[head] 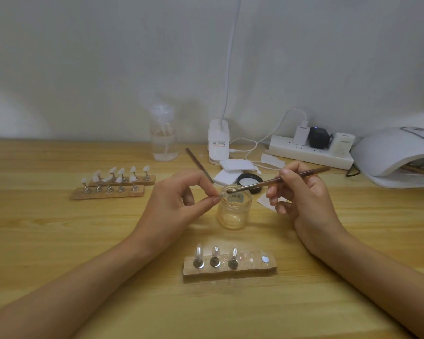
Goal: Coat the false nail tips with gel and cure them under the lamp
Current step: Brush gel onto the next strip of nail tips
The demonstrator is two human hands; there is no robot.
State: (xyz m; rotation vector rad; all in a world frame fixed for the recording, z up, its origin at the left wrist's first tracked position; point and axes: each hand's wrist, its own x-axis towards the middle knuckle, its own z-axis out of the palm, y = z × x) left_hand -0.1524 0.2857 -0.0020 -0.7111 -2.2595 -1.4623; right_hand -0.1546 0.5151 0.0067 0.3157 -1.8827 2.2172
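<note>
My left hand (181, 204) pinches a small clear nail tip (221, 195) between thumb and forefinger, just over the rim of an open glass gel jar (234, 211). My right hand (301, 199) grips a brown brush (277, 180), whose bristles touch the tip above the jar. In front of me lies a wooden holder (230, 267) with three clear tips on metal stands and bare spots at its right. Two more holders (113, 184) with several white tips sit at the left. The white curing lamp (399, 155) stands at the far right.
A clear pump bottle (164, 135) stands at the back. Beside it are a white clip lamp base (218, 143), a power strip (309, 152) with plugs and cables, white pads (230, 171), the jar's black lid (250, 181) and a second brush (198, 165).
</note>
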